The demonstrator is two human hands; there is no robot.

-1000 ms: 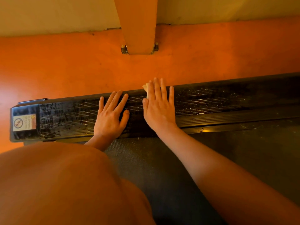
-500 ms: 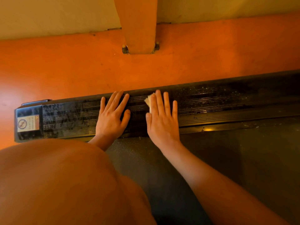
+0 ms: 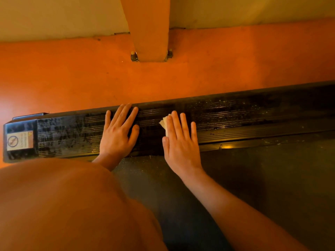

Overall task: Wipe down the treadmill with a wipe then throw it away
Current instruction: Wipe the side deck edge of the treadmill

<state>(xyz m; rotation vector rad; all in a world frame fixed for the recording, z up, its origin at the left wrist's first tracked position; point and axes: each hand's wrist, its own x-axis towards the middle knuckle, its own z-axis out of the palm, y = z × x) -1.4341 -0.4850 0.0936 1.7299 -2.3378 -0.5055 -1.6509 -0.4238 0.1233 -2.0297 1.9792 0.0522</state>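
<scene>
**A:** Where is the wipe, and how do you hold it?

**B:** The wipe (image 3: pixel 164 124) lies at centre frame on the black rail (image 3: pixel 235 120), flat under your right hand (image 3: pixel 181 140). Only a pale folded corner shows beside the forefinger. Your fingers are straight and press down on it, not curled round it. Your left hand (image 3: pixel 117 134), just to its left, rests flat on the same rail with fingers spread, holding nothing.

**A:** How far along are you?

**B:** Mid-wipe, by my reading. From the label (image 3: pixel 20 140) at the left edge to your hands, the rail shows smeared, wet-looking streaks, so that stretch seems done. Toward the right of the frame the rail carries specks and a glistening film, and I cannot tell whether you have wiped it. The belt (image 3: pixel 253 178), lower right, shows crumbs along its near edge and looks untouched. What seems left is the rest of the rail, probably the belt and parts out of view, then throwing the wipe away.
</scene>
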